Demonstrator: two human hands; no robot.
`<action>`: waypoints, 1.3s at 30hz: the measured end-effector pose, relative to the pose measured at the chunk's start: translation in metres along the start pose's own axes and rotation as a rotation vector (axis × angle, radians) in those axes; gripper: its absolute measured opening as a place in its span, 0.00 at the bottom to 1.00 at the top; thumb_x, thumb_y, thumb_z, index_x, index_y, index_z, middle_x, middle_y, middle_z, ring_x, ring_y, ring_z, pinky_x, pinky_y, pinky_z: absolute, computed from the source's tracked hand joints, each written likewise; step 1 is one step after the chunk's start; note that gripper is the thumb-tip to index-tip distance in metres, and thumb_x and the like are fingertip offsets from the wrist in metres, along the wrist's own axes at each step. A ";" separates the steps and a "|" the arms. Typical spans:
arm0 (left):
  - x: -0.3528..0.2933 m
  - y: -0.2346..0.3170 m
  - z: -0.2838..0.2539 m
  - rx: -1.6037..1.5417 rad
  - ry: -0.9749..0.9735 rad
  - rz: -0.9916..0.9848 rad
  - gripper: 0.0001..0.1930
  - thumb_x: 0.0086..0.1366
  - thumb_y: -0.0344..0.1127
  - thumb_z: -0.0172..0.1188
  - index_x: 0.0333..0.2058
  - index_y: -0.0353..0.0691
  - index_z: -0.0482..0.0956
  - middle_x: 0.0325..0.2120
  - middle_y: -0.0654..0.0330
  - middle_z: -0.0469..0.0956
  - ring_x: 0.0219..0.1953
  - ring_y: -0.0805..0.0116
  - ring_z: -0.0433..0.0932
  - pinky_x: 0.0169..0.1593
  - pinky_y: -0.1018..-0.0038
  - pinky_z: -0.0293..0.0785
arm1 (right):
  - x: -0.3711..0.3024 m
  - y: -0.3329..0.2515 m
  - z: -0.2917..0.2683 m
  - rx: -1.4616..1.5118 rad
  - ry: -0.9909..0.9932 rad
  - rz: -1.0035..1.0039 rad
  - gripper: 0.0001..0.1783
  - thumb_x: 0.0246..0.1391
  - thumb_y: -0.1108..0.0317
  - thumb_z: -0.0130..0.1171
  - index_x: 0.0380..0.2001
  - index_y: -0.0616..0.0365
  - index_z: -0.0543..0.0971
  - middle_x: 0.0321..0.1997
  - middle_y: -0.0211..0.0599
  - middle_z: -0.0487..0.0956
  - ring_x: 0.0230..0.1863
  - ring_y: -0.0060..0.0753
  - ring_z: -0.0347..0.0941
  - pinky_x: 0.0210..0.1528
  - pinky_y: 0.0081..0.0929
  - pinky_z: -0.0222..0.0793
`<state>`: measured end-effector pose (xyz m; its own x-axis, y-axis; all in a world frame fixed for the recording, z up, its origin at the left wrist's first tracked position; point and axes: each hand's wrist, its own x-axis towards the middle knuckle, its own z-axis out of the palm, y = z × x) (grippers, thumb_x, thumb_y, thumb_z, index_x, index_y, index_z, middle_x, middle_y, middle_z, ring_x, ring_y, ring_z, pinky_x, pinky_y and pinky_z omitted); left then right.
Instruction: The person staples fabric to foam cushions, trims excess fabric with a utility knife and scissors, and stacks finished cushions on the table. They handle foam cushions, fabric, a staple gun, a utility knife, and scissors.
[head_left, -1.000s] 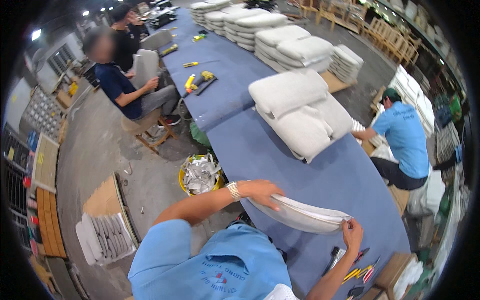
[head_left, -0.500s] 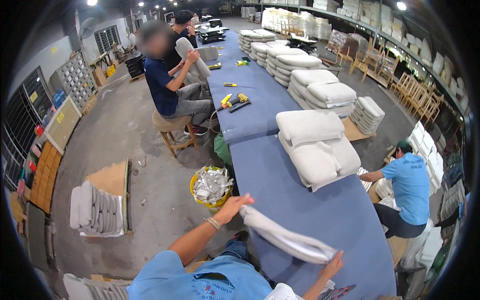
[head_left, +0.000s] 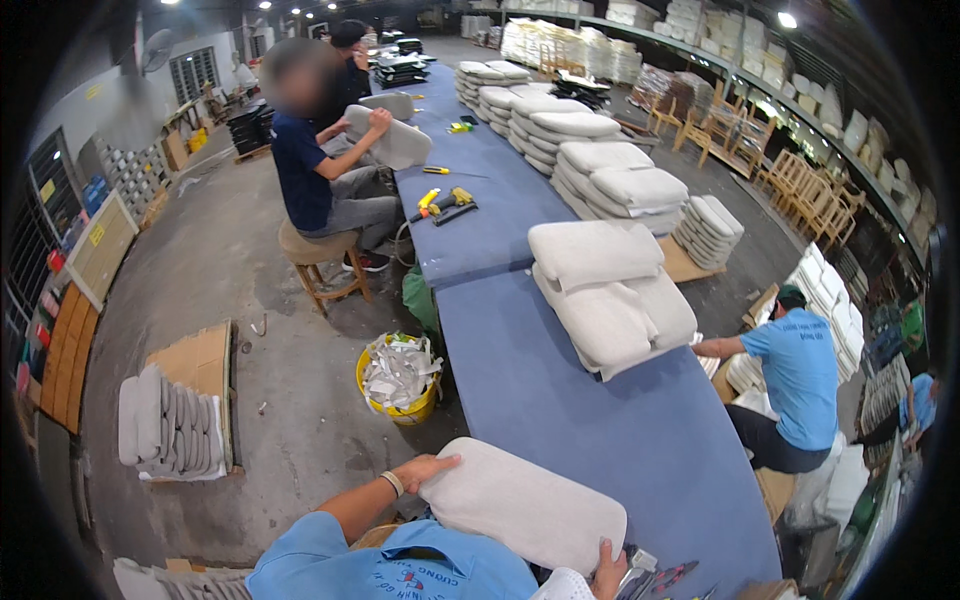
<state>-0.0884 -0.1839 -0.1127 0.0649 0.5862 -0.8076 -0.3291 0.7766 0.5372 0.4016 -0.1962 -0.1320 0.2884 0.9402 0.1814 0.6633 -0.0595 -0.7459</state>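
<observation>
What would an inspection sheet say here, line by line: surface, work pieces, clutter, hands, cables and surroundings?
Surface: long blue-grey table, bearing pale cushion stacks.
Work pieces: one light grey cushion, held in front of the wearer.
Clutter: hand tools near the right hand, partly hidden; yellow bucket of scraps on the floor; yellow-and-black tool farther along the table.
Hands: left hand at the cushion's left end; right hand at its right end, thumb on its face.
Cables: pale loop at the table's left edge; cord or hose, cannot tell.
Surroundings: seated person in dark shirt; person in light-blue shirt at right; wooden chairs behind.
</observation>
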 end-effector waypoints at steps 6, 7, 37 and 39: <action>-0.030 0.004 0.010 0.100 0.084 0.100 0.32 0.68 0.55 0.67 0.55 0.30 0.77 0.45 0.53 0.85 0.43 0.62 0.86 0.42 0.64 0.85 | 0.012 -0.076 -0.019 0.360 -0.199 0.386 0.32 0.51 0.72 0.73 0.59 0.66 0.74 0.51 0.44 0.81 0.50 0.35 0.78 0.57 0.35 0.74; -0.021 -0.010 0.004 -0.023 0.047 0.120 0.31 0.69 0.53 0.65 0.57 0.30 0.75 0.47 0.53 0.84 0.43 0.61 0.86 0.44 0.63 0.85 | 0.015 -0.085 -0.023 0.453 -0.182 0.360 0.36 0.50 0.72 0.74 0.62 0.66 0.72 0.54 0.44 0.80 0.54 0.36 0.76 0.60 0.35 0.71; 0.218 0.341 0.199 -0.180 -0.220 0.477 0.32 0.66 0.47 0.70 0.55 0.24 0.70 0.49 0.46 0.78 0.47 0.54 0.82 0.47 0.52 0.85 | -0.085 -0.171 0.090 0.227 -0.267 0.688 0.35 0.61 0.57 0.69 0.68 0.57 0.70 0.61 0.47 0.79 0.49 0.35 0.82 0.51 0.32 0.78; 0.212 0.344 0.183 -0.025 -0.234 0.383 0.31 0.71 0.53 0.63 0.56 0.28 0.71 0.46 0.49 0.78 0.39 0.56 0.84 0.41 0.59 0.86 | -0.080 -0.186 0.094 0.249 -0.217 0.722 0.35 0.61 0.55 0.67 0.68 0.56 0.70 0.61 0.49 0.79 0.49 0.38 0.83 0.51 0.34 0.78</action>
<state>-0.0159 0.2494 -0.0544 0.1439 0.8689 -0.4736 -0.3936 0.4894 0.7782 0.1902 -0.2283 -0.0678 0.4302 0.7439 -0.5115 0.1822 -0.6265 -0.7579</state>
